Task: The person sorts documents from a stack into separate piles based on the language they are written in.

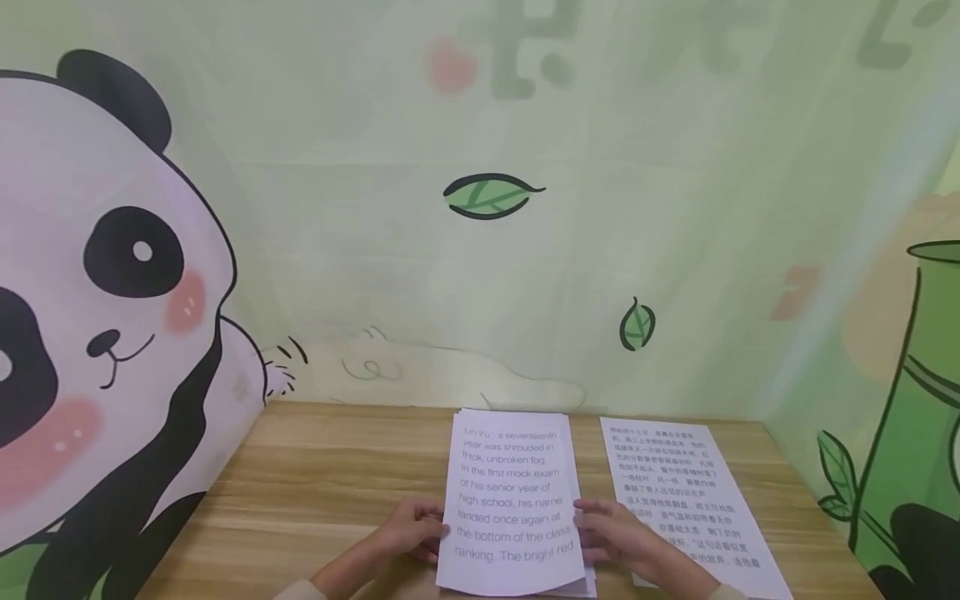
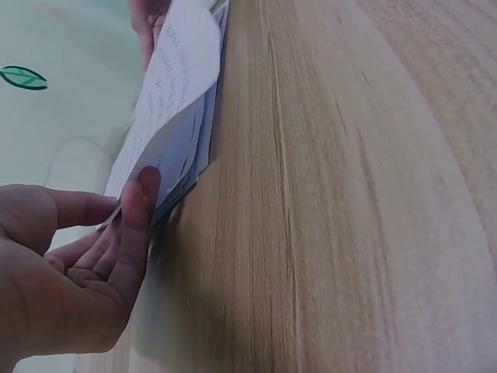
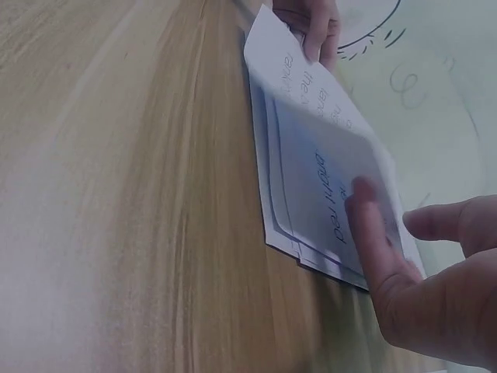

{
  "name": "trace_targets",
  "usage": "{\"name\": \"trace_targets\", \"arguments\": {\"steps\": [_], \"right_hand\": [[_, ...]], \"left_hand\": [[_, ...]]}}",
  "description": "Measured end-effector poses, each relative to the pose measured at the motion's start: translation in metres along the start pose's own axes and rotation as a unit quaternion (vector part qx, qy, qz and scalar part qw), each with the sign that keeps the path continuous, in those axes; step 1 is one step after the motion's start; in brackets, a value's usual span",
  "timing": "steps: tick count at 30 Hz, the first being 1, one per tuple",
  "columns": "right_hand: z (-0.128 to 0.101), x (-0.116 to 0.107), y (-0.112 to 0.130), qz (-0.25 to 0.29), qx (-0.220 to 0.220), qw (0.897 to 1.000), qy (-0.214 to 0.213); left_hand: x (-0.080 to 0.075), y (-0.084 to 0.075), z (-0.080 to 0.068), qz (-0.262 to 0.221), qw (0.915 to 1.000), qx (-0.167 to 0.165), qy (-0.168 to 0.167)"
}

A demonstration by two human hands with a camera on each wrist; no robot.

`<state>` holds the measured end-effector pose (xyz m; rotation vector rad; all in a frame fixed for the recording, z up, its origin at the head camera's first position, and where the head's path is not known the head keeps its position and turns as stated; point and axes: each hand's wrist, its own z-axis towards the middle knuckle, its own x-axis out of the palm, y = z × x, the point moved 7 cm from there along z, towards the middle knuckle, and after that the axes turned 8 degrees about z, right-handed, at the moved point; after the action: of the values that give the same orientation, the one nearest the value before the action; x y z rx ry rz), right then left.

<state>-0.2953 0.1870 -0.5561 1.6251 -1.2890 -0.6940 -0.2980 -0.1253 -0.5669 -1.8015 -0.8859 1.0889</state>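
Observation:
A stack of printed paper sheets lies on the wooden table, its top sheet (image 1: 510, 492) carrying large English text. At the stack's left edge my left hand (image 1: 411, 529) pinches that sheet, thumb and fingers on either side of it in the left wrist view. My right hand (image 1: 626, 542) holds the right edge of the same sheet between thumb and finger. The sheet bows up from the lower sheets (image 3: 272, 198), whose edges are slightly staggered. Part of the left hand's fingers is hidden behind the paper.
Right of the stack, a sheet with Chinese text (image 1: 675, 475) lies flat, partly covered by my right hand and forearm. The wooden table (image 1: 322, 467) meets a green backdrop (image 1: 360, 250) printed with a panda, leaves and bamboo.

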Motion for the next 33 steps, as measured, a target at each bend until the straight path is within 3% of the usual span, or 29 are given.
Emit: {"name": "trace_targets", "arguments": {"steps": [10, 19, 25, 33], "right_hand": [[0.003, 0.004, -0.006, -0.01, -0.001, 0.999, 0.05], [-0.004, 0.006, -0.001, -0.012, -0.014, 1.0, 0.022], [-0.005, 0.011, 0.0, 0.001, -0.03, 0.999, 0.032], [0.011, 0.03, 0.006, 0.006, -0.03, 1.0, 0.0]], "left_hand": [[-0.002, 0.004, -0.004, -0.02, 0.9996, -0.002, 0.019], [-0.011, 0.003, -0.007, -0.045, 0.9988, 0.009, 0.021], [-0.019, 0.001, -0.009, -0.058, 0.9975, 0.03, 0.027], [-0.045, 0.01, -0.014, -0.047, 0.9987, 0.018, -0.004]]}}
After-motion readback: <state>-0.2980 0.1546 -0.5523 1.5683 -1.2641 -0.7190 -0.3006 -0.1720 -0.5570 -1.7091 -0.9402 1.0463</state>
